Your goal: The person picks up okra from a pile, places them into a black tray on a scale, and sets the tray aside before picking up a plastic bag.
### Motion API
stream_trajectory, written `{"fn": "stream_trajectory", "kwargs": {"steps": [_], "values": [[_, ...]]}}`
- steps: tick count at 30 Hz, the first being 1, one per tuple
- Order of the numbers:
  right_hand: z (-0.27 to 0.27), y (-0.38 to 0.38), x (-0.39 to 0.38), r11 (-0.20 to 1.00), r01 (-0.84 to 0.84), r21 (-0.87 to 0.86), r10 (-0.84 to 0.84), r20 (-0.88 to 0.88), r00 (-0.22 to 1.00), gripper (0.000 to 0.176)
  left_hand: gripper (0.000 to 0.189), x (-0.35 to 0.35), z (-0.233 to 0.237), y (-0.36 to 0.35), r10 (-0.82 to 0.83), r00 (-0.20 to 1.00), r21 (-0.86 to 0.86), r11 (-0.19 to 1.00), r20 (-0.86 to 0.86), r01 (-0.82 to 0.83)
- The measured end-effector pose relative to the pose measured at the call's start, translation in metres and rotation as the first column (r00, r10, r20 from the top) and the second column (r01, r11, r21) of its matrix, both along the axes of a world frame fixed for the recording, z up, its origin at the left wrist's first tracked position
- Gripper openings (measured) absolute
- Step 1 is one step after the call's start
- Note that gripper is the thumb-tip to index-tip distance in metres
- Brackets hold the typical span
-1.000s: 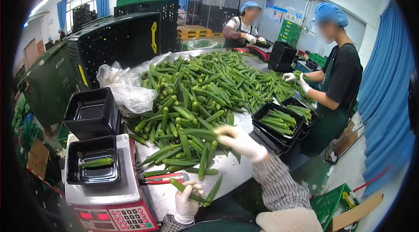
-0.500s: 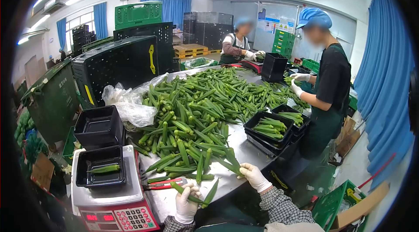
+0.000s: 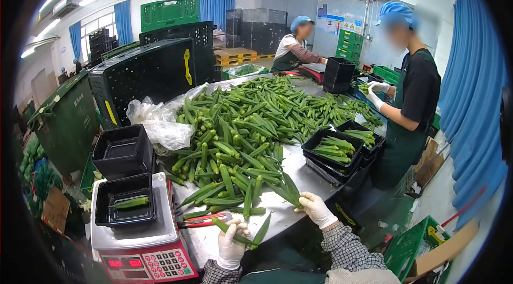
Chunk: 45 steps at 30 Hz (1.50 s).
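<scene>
In a white glove, my left hand [image 3: 232, 245] is closed on an okra pod, and another okra pod [image 3: 261, 232] sticks out beside its fingertips. My right hand [image 3: 316, 210], gloved too, pinches the stem end of okra pods [image 3: 290, 190] at the front of the heap. Just beyond the left hand lie red-handled clippers [image 3: 203, 221] on the metal table [image 3: 278, 214]. The large okra heap [image 3: 251, 134] spreads across the tabletop. Left of my hands, a black tray [image 3: 124, 214] with one okra pod [image 3: 130, 202] in it rests on a red and silver scale [image 3: 140, 244].
Stacked black trays [image 3: 122, 150] stand behind the scale, beside a clear plastic bag [image 3: 160, 126]. Filled trays [image 3: 332, 150] sit at the right edge. One co-worker [image 3: 406, 86] handles okra at the right; another person [image 3: 296, 43] works at the far end.
My hands keep their grip on the okra and barely move. The view has shifted slightly. The far co-worker has turned, and the one at the right has brought both hands closer to the body.
</scene>
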State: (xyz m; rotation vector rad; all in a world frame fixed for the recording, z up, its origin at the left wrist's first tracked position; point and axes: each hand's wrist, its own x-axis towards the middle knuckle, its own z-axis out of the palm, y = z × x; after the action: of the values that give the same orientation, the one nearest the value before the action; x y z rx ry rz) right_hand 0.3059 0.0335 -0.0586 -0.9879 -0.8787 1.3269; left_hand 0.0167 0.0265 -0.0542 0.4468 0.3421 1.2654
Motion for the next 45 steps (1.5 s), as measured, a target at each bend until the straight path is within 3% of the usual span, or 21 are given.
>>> {"fn": "stream_trajectory", "kwargs": {"steps": [2, 6, 7, 10, 11, 13, 16, 17, 19, 21, 23, 25, 27, 29, 32, 34, 37, 38, 39, 43, 45], "values": [[-0.004, -0.004, 0.007, 1.0, -0.012, 0.006, 0.012, -0.114, 0.993, 0.029, 0.022, 0.001, 0.0, 0.001, 0.004, 1.0, 0.012, 1.0, -0.004, -0.004], [0.053, -0.046, 0.029, 0.992, 0.077, -0.101, -0.044, 0.298, 0.954, 0.024, 0.026, -0.001, -0.002, 0.0, 0.008, 1.0, -0.031, 0.999, -0.009, -0.008], [0.049, -0.06, 0.051, 0.992, 0.024, -0.127, 0.002, 0.197, 0.98, 0.022, 0.027, -0.002, -0.007, 0.001, 0.007, 1.0, -0.036, 0.999, -0.02, -0.007], [0.054, -0.104, 0.111, 0.952, -0.129, -0.277, 0.238, 0.408, 0.882, 0.019, 0.024, 0.0, -0.003, 0.001, 0.017, 0.998, -0.036, 0.999, -0.063, -0.019], [0.049, -0.115, 0.124, 0.913, -0.144, -0.38, 0.259, 0.269, 0.928, 0.018, 0.024, 0.001, -0.002, 0.001, 0.006, 0.999, -0.03, 1.0, -0.049, -0.007], [0.042, -0.124, 0.139, 0.829, 0.047, -0.557, 0.294, 0.505, 0.812, 0.017, 0.024, 0.0, -0.002, 0.001, -0.017, 1.0, -0.009, 1.0, -0.021, 0.017], [0.055, -0.105, 0.112, 0.932, 0.292, -0.214, 0.1, 0.927, 0.36, 0.018, 0.023, 0.001, -0.001, 0.002, -0.019, 0.999, -0.003, 1.0, -0.04, 0.018], [0.067, -0.088, 0.096, 0.979, 0.189, -0.08, -0.004, 0.913, 0.409, 0.02, 0.023, 0.0, 0.0, 0.0, -0.014, 0.999, -0.011, 1.0, -0.044, 0.013], [0.09, -0.052, 0.042, 0.997, 0.079, -0.009, -0.036, 0.835, 0.549, 0.021, 0.023, -0.002, -0.001, 0.0, -0.014, 0.998, -0.031, 0.999, -0.056, 0.012], [0.085, -0.016, -0.004, 0.995, -0.077, 0.061, -0.014, 0.866, 0.5, 0.021, 0.023, 0.0, 0.0, 0.001, -0.014, 0.999, -0.027, 1.0, -0.047, 0.012], [0.076, 0.022, -0.043, 0.986, -0.112, 0.126, -0.057, 0.876, 0.478, 0.022, 0.024, 0.0, -0.002, 0.004, 0.007, 1.0, -0.014, 1.0, -0.016, -0.007], [0.078, 0.057, -0.077, 0.996, -0.039, 0.078, -0.042, 0.819, 0.572, 0.024, 0.023, -0.002, -0.002, 0.003, 0.02, 1.0, -0.036, 0.999, 0.006, -0.02], [0.056, 0.092, -0.082, 1.0, -0.005, 0.009, -0.006, 0.918, 0.397, 0.027, 0.023, -0.003, -0.001, 0.001, 0.018, 0.999, -0.048, 0.999, 0.027, -0.017], [0.063, 0.094, -0.086, 0.995, -0.071, 0.07, -0.001, 0.722, 0.692, 0.026, 0.024, -0.003, 0.0, 0.003, 0.021, 0.999, -0.052, 0.998, 0.049, -0.018], [0.089, 0.09, -0.072, 0.994, -0.105, 0.012, 0.09, 0.423, 0.902, 0.024, 0.026, -0.003, -0.002, 0.004, 0.005, 0.997, -0.049, 0.999, 0.078, -0.001], [0.113, 0.074, -0.074, 0.978, -0.207, -0.012, 0.179, 0.549, 0.817, 0.024, 0.029, -0.002, -0.004, 0.006, -0.017, 0.996, -0.037, 0.999, 0.083, 0.02], [0.115, 0.052, -0.099, 0.874, -0.483, -0.043, 0.349, 0.749, 0.564, 0.028, 0.037, -0.001, 0.002, 0.004, -0.041, 0.999, -0.02, 0.999, 0.005, 0.041], [0.117, 0.045, -0.114, 0.846, -0.53, -0.067, 0.326, 0.85, 0.413, 0.032, 0.043, 0.0, 0.009, 0.004, -0.095, 0.995, -0.01, 0.995, 0.029, 0.095], [0.099, 0.04, -0.128, 0.836, -0.546, 0.045, 0.304, 0.791, 0.531, 0.025, 0.046, 0.002, 0.024, 0.002, -0.12, 0.992, 0.015, 0.993, 0.033, 0.12], [0.094, 0.029, -0.133, 0.834, -0.439, 0.333, -0.016, 0.811, 0.585, 0.026, 0.05, -0.004, -0.002, 0.007, -0.105, 0.994, -0.022, 0.994, 0.043, 0.106], [0.095, 0.021, -0.113, 0.769, -0.583, 0.263, -0.022, 0.922, 0.386, 0.026, 0.051, -0.008, -0.005, 0.007, -0.104, 0.992, -0.059, 0.992, 0.07, 0.108]]}}
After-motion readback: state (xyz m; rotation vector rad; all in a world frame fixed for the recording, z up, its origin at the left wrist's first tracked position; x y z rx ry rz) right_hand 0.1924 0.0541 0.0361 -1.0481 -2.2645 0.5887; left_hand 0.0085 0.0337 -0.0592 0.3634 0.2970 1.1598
